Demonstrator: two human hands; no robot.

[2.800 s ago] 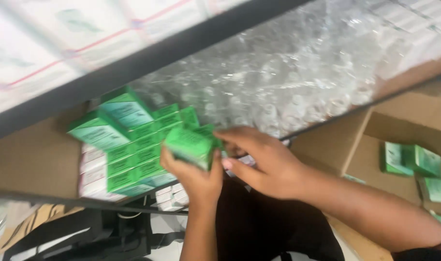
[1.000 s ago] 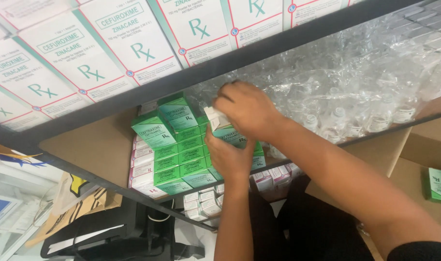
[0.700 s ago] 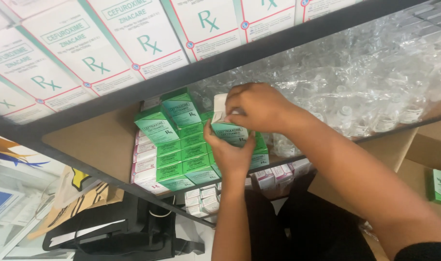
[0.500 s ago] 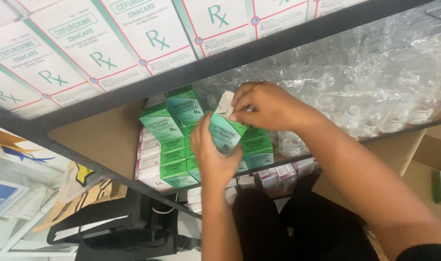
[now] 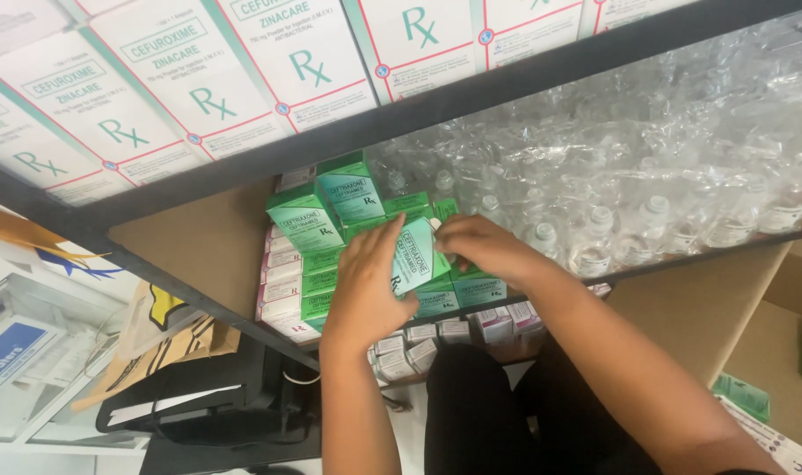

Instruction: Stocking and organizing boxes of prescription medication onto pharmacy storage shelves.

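Observation:
My left hand grips a small green-and-white medicine box, tilted, in front of the stack of green boxes on the middle shelf. My right hand touches the same box at its upper right edge, fingers curled over the stack behind it. Both forearms reach up from the bottom of the view. Pink-and-white boxes lie under the green ones at the left of the stack.
A dark metal shelf rail crosses above, with large white boxes on the upper shelf. Plastic-wrapped clear vials fill the shelf to the right. Small boxes sit lower. An open cardboard carton stands at right, a black bag below left.
The view and both hands have shifted; my right hand has come down from the top of the stack to the held box, which my left hand has turned to face me.

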